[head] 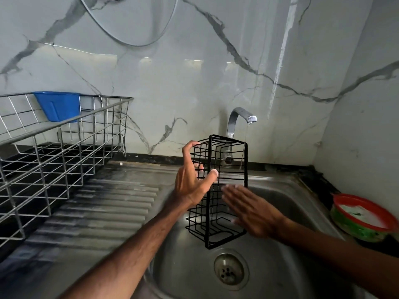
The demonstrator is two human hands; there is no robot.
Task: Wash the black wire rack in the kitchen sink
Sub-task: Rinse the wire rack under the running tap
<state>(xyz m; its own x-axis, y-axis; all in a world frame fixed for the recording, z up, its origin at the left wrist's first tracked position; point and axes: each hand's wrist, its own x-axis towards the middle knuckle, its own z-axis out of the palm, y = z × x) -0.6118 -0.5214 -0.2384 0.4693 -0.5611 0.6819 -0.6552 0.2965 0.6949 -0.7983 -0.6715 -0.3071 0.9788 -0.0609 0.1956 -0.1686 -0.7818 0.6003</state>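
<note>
left hand (192, 182): thumb and curled fingers grip the upper left side of tall black wire rack (208, 221) | right hand (252, 210): fingers straight, flat on lower right face, blurred | rack: upright, long axis vertical, between both hands, over stainless steel sink basin (280, 212) | thin water stream (246, 132) from curved chrome tap (239, 116) lands on top corner beyond right hand

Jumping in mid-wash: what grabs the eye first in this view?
The black wire rack is held upright over the sink, centre frame, gripped by the left hand, with the flat right hand at its right side. Behind it, the tap runs a thin stream down along the rack's right edge.
</note>
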